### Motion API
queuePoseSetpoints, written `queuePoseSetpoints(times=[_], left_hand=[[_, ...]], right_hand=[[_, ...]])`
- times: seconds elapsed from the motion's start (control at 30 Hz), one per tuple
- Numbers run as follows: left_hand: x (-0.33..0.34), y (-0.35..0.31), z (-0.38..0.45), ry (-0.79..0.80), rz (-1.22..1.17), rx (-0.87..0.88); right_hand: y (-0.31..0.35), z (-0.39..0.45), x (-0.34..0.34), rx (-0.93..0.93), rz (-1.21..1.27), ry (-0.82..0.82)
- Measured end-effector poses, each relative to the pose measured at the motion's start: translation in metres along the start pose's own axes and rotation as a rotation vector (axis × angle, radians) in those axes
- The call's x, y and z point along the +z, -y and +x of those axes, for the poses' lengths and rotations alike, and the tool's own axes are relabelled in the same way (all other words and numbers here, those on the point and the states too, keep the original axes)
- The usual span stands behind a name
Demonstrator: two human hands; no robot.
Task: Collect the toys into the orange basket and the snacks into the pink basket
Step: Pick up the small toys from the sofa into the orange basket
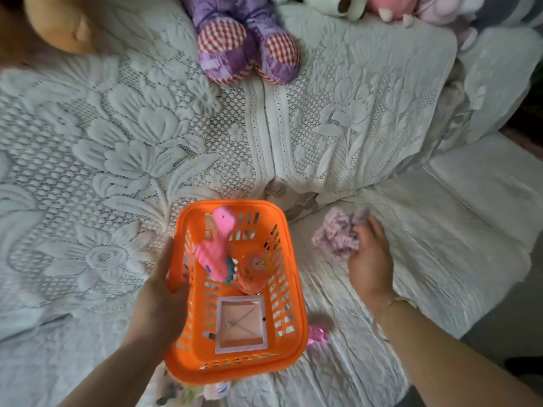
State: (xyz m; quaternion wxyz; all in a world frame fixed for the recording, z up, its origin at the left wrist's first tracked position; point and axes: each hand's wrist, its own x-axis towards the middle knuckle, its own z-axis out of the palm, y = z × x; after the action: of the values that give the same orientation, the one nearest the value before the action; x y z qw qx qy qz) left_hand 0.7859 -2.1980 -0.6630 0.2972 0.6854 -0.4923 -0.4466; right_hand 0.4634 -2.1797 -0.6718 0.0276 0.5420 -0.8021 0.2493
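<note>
Toy-collecting step. Orange slotted plastic basket sits at 6 o'clock on the white lace cover, already holding a pink plush toy, an orange round toy and a white square frame. My left hand grips its rim. My right hand, at 3 o'clock of it, has fingers curled on a fuzzy lilac toy. Next, I judge: lift it over the rim, drop in. Pink basket not in view.

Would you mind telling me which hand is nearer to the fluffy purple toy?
Right. The right hand is on the fluffy purple toy, fingers curled round it; the left hand grips the orange basket rim, left of it.
</note>
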Motion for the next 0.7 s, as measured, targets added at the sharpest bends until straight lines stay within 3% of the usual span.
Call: queuePoseSetpoints(times=[0.07,0.17,0.3,0.37,0.43,0.47,0.57,0.7], left_hand=[[-0.007,-0.005,-0.007,0.005,-0.007,0.014],[-0.024,-0.006,-0.02,0.01,-0.048,0.013],[-0.045,-0.002,-0.033,0.009,-0.062,0.012],[-0.06,0.003,-0.039,0.0,-0.027,0.017],[-0.068,0.011,-0.042,-0.016,0.006,0.03],[-0.074,0.016,-0.043,-0.021,0.005,0.031],[-0.083,0.03,-0.044,-0.027,-0.015,0.003],[-0.086,0.039,-0.049,-0.032,-0.024,-0.015]], right_hand=[[0.032,0.0,-0.02,-0.102,0.141,-0.067],[0.102,-0.021,-0.043,-0.319,0.257,-0.004],[0.163,-0.066,-0.034,-0.745,0.181,0.14],[0.183,-0.092,-0.019,-0.859,0.092,0.305],[0.195,-0.11,-0.009,-0.832,0.041,0.523],[0.201,-0.117,-0.007,-0.81,0.046,0.554],[0.205,-0.118,-0.013,-0.713,0.166,0.454],[0.167,-0.098,-0.021,-0.479,0.093,0.148]])
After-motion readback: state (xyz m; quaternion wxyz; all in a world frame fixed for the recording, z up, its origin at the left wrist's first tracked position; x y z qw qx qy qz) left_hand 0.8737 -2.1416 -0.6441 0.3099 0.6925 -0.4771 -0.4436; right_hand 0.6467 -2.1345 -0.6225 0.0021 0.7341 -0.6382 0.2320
